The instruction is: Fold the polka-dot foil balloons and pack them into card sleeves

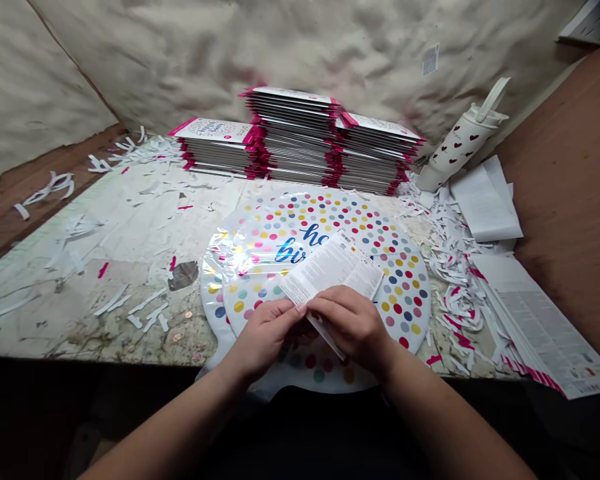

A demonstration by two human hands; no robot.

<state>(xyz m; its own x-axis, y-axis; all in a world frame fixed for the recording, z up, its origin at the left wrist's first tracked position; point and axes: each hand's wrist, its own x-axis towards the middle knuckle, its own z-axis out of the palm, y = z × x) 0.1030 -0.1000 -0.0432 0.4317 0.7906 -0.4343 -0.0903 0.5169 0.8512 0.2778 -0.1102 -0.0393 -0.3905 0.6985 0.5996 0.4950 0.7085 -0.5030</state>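
I have a white printed card [330,270] pinched at its near edge, tilted up over the flat polka-dot foil balloons [405,267] stacked on the worktable [130,233]. My left hand [265,333] grips the card's corner with closed fingertips; my right hand [353,323] is curled shut on the same edge. Behind stand stacks of pink-edged packets [295,137]. To the right lie paper scraps [450,260], printed sheets [545,327] and a heart-patterned tumbler [460,143].

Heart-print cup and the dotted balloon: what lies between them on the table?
Head view: loose white and pink paper strips litter the table between the cup and the balloon.
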